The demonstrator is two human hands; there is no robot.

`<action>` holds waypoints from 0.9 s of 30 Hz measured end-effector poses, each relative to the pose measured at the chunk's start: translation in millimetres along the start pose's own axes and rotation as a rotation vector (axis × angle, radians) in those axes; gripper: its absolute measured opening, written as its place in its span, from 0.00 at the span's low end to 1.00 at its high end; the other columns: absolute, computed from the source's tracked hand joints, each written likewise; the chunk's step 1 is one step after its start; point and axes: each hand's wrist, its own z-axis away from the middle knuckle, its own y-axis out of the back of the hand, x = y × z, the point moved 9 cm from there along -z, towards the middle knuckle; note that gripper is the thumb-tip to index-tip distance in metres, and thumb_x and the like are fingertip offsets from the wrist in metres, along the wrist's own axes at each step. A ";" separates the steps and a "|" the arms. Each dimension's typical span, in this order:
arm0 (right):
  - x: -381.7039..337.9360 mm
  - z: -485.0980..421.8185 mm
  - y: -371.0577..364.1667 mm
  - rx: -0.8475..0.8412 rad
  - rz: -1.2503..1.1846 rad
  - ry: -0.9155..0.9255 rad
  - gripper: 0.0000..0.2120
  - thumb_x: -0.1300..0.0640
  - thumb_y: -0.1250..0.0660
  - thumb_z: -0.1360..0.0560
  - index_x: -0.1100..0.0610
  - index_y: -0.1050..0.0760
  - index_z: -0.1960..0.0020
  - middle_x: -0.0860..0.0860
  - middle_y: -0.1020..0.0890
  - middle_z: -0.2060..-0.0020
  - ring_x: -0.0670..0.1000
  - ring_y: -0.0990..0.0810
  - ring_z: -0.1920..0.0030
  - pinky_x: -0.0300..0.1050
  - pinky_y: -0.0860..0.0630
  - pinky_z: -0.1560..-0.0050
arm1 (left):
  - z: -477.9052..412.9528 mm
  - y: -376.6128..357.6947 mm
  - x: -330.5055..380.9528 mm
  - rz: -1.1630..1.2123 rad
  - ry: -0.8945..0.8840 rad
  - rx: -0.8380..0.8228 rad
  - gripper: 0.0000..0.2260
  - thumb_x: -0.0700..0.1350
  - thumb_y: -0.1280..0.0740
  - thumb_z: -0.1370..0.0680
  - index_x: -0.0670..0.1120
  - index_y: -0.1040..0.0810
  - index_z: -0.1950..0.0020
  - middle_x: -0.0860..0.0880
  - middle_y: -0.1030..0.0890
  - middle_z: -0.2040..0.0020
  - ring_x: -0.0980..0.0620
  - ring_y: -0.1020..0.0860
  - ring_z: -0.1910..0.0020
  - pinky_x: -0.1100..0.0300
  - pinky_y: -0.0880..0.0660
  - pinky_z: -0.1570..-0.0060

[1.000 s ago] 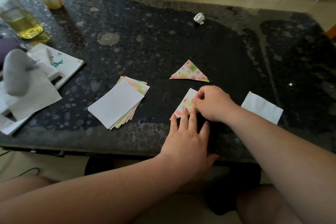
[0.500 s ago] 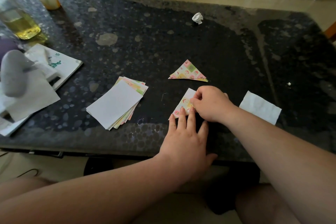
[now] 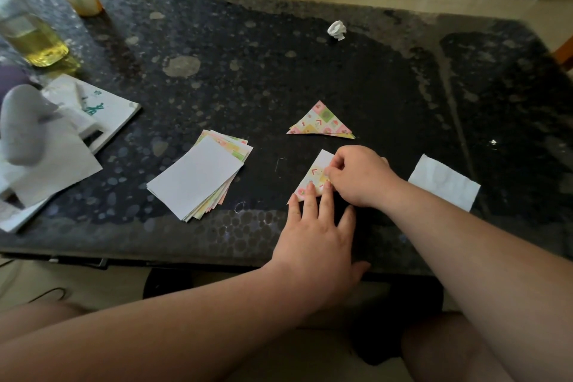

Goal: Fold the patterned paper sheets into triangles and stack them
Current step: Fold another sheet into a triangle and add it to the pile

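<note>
A: Where is the sheet being worked, and who has it?
B: The half-folded sheet [image 3: 313, 178] lies flat on the tabletop [image 3: 279, 56] near the front edge, just this side of the finished triangle [image 3: 321, 121] and right of the stack of flat sheets [image 3: 198, 177]; the left hand [image 3: 313, 236] has no closed grip, its fingers straight and spread, the tips pressing the sheet's near corner down; the right hand [image 3: 359, 177] is curled, and its grip looks to be a thumb-and-forefinger pinch on the sheet's right side, though the knuckles hide the exact spot
A: How would you expect it to handle?
B: Thin, light, limp craft paper, I'd judge; it will likely slide on that smooth tabletop unless pinned, and it takes a crease readily and won't give it back; best taken at a corner or free edge with two fingertips, the other hand flat on the body
A: And which way does it lie?
B: Its long axis slants from the near-left corner under the left fingertips away to a white tip, leaning a little rightward; patterned face up nearer the person, plain back at the far tip; the finished triangle has its long edge running left to right and its apex pointing away
</note>
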 end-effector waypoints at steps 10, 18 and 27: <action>0.1 1.0 -0.3 -0.002 -0.021 0.003 0.06 0.48 0.35 0.17 0.49 0.22 0.45 0.47 0.19 0.48 0.51 0.22 0.42 0.57 0.25 0.36 | 0.0 1.0 0.8 -0.004 0.009 -0.002 0.41 0.67 0.43 0.19 0.50 0.60 0.17 0.36 0.63 0.19 0.31 0.61 0.20 0.34 0.58 0.22; 0.2 -0.6 -0.5 -0.005 -0.006 0.001 0.07 0.48 0.36 0.17 0.50 0.22 0.44 0.48 0.19 0.47 0.52 0.22 0.42 0.58 0.25 0.36 | 1.6 1.7 1.8 -0.009 0.005 -0.001 0.41 0.67 0.43 0.20 0.50 0.59 0.17 0.36 0.62 0.19 0.31 0.60 0.20 0.34 0.58 0.22; 1.0 -0.1 -0.1 -0.009 -0.001 -0.003 0.07 0.48 0.36 0.17 0.50 0.22 0.43 0.48 0.19 0.46 0.52 0.22 0.41 0.56 0.26 0.35 | 2.8 5.9 -4.8 0.069 0.015 0.005 0.42 0.67 0.41 0.20 0.48 0.60 0.17 0.36 0.60 0.18 0.37 0.60 0.18 0.40 0.56 0.20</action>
